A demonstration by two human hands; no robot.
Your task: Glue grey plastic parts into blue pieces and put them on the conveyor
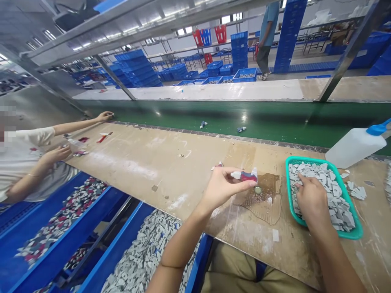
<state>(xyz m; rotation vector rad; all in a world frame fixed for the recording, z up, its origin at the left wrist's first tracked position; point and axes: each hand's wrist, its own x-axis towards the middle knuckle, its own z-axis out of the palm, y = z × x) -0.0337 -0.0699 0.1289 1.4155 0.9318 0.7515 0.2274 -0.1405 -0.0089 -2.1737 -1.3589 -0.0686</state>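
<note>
My left hand (224, 185) pinches a small red, grey and white part (247, 176) between thumb and fingers, over the worktable near a dark stained patch of cardboard (269, 203). On that patch is a small round cap (258, 190). My right hand (312, 197) reaches into a green basket (359, 232) full of flat grey pieces (337, 203); its fingers are bent against the pieces, and whether they hold one is hidden. Another small part (218, 165) lies just behind my left hand.
A white bottle with a blue cap (354, 146) stands tilted behind the basket. Two parts (203, 124) lie on the green belt (171, 118). A co-worker's hands (105, 116) are at left. Blue bins (116, 240) of pieces sit below the table edge.
</note>
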